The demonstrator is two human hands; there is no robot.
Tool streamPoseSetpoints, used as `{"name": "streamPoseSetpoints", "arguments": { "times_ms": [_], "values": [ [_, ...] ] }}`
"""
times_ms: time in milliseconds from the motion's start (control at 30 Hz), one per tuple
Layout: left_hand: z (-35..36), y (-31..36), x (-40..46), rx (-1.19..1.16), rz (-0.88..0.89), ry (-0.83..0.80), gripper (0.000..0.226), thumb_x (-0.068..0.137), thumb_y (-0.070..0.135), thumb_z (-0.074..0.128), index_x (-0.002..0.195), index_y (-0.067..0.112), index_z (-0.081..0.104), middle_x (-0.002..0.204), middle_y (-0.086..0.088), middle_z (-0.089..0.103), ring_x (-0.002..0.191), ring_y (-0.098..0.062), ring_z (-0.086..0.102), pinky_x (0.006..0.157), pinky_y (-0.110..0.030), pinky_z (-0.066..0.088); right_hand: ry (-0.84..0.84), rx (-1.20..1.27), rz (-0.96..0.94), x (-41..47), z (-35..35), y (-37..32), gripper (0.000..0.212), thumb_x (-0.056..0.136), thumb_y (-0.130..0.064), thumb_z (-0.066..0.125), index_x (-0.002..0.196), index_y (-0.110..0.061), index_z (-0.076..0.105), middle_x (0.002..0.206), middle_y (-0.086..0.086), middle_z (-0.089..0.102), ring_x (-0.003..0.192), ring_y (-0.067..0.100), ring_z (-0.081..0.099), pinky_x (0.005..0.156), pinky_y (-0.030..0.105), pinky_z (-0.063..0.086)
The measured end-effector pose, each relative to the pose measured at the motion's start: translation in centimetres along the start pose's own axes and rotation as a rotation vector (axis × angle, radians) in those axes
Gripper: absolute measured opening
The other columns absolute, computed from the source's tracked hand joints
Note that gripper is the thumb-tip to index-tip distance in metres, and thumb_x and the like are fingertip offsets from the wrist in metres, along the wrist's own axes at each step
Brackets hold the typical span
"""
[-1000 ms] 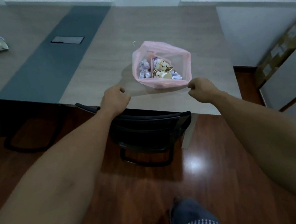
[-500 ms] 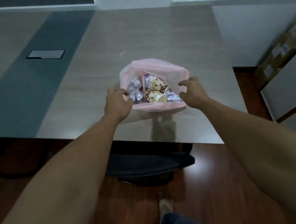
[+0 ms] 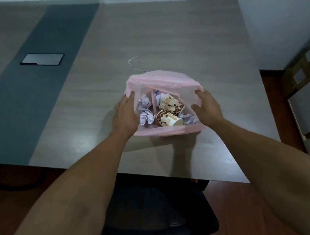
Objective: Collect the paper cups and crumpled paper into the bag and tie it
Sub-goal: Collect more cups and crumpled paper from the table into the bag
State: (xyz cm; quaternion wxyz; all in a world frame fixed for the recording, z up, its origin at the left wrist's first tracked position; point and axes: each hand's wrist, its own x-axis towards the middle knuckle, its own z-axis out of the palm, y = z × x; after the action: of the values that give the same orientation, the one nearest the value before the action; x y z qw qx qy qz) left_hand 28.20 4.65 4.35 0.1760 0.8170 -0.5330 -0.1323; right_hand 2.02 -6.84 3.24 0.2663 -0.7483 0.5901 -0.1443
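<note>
A pink translucent plastic bag [image 3: 164,79] stands open on the wooden table [image 3: 168,35]. Inside lie two brown-spotted paper cups [image 3: 170,105] on their sides and several crumpled balls of pale paper [image 3: 146,110]. My left hand [image 3: 124,115] presses against the bag's left side, fingers on its rim. My right hand [image 3: 206,105] holds the bag's right rim, thumb and fingers curled over the plastic. Both forearms reach in from the bottom of the view.
A black office chair [image 3: 154,214] stands tucked under the table's near edge, between me and the bag. A dark inlay strip with a metal cable hatch [image 3: 42,59] runs along the table's left. Cardboard boxes [image 3: 307,62] and a cabinet stand at the right.
I have stepped closer to the table. Both hands have moved forward from the table's near edge to the sides of the bag and now hold its rim.
</note>
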Motion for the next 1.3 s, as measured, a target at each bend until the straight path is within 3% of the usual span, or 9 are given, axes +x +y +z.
{"name": "streamPoseSetpoints", "arguments": {
  "times_ms": [133,200,433,567,667,767,967,1167,1300],
  "values": [
    [-2.7,-0.7,0.3,0.03,0.016,0.007,0.097,0.087,0.011,0.069,0.161,0.026,0.007,0.163,-0.002,0.022,0.113,-0.035,0.058,0.077,-0.042,0.05,0.058,-0.052,-0.14,0.5,-0.6,-3.1,0.07,0.093,-0.014,0.066,0.155,-0.02,0.033,0.161,-0.003,0.032,0.13,0.029,0.05,0.102,0.046,0.046],
    [-4.5,-1.7,0.3,0.082,0.022,0.013,0.104,0.086,0.012,0.071,0.161,0.027,0.001,0.165,-0.001,0.017,0.107,-0.034,0.06,0.071,-0.039,0.048,0.077,-0.092,-0.196,0.9,-0.6,-5.0,0.075,0.092,-0.009,0.065,0.156,-0.022,0.029,0.163,-0.005,0.027,0.125,0.03,0.054,0.095,0.047,0.051],
    [-11.9,-9.8,-0.7,0.026,-0.002,0.081,0.103,0.087,-0.002,0.061,0.161,0.033,-0.002,0.163,-0.002,0.019,0.11,-0.036,0.058,0.085,-0.05,0.054,0.062,-0.118,-0.305,1.6,1.8,-15.1,0.079,0.092,0.002,0.052,0.16,-0.021,0.02,0.168,-0.007,0.016,0.128,0.031,0.052,0.099,0.046,0.048],
    [-17.5,-17.4,-1.7,-0.021,-0.033,0.117,0.102,0.088,-0.002,0.057,0.16,0.035,-0.004,0.158,-0.007,0.027,0.116,-0.036,0.054,0.095,-0.053,0.051,0.048,-0.098,-0.374,1.1,5.8,-23.9,0.082,0.087,0.004,0.047,0.16,-0.023,0.022,0.168,-0.012,0.012,0.129,0.031,0.051,0.099,0.044,0.047],
    [-22.1,-24.1,-2.6,-0.016,-0.098,0.13,0.1,0.089,-0.002,0.057,0.161,0.033,-0.004,0.163,-0.006,0.022,0.124,-0.039,0.051,0.101,-0.053,0.048,0.05,-0.071,-0.412,-0.1,9.9,-31.2,0.082,0.086,0.005,0.044,0.159,-0.024,0.023,0.168,-0.015,0.011,0.128,0.033,0.052,0.1,0.044,0.047],
    [-26.6,-31.5,-3.8,0.007,-0.154,0.13,0.098,0.09,-0.002,0.056,0.161,0.03,-0.004,0.167,-0.003,0.013,0.127,-0.039,0.05,0.1,-0.052,0.048,0.043,-0.051,-0.449,-1.6,14.2,-38.5,0.081,0.087,0.005,0.044,0.16,-0.024,0.022,0.167,-0.013,0.013,0.128,0.034,0.052,0.102,0.045,0.047],
    [-33.3,-44.7,-5.9,0.01,-0.159,0.173,0.099,0.086,-0.004,0.058,0.162,0.023,0.0,0.166,-0.01,0.016,0.128,-0.041,0.049,0.101,-0.049,0.047,0.015,-0.019,-0.493,-4.3,22.7,-51.0,0.079,0.091,0.005,0.047,0.16,-0.023,0.021,0.167,-0.007,0.018,0.135,0.031,0.046,0.109,0.046,0.041],
    [-37.5,-53.9,-6.8,0.009,-0.231,0.194,0.101,0.085,-0.001,0.058,0.162,0.027,-0.003,0.166,-0.007,0.014,0.128,-0.039,0.049,0.097,-0.047,0.048,-0.045,-0.028,-0.527,-4.7,29.4,-60.6,0.075,0.097,0.001,0.046,0.161,-0.025,0.017,0.168,-0.007,0.016,0.137,0.03,0.045,0.112,0.048,0.04],
    [-39.6,-59.2,-5.6,0.011,-0.282,0.207,0.104,0.085,-0.002,0.059,0.161,0.029,-0.006,0.16,-0.01,0.023,0.124,-0.038,0.05,0.092,-0.047,0.048,-0.09,0.001,-0.559,-2.2,34.4,-65.7,0.078,0.095,0.003,0.043,0.161,-0.03,0.017,0.168,-0.013,0.013,0.139,0.027,0.043,0.114,0.048,0.039]
  ]
}}
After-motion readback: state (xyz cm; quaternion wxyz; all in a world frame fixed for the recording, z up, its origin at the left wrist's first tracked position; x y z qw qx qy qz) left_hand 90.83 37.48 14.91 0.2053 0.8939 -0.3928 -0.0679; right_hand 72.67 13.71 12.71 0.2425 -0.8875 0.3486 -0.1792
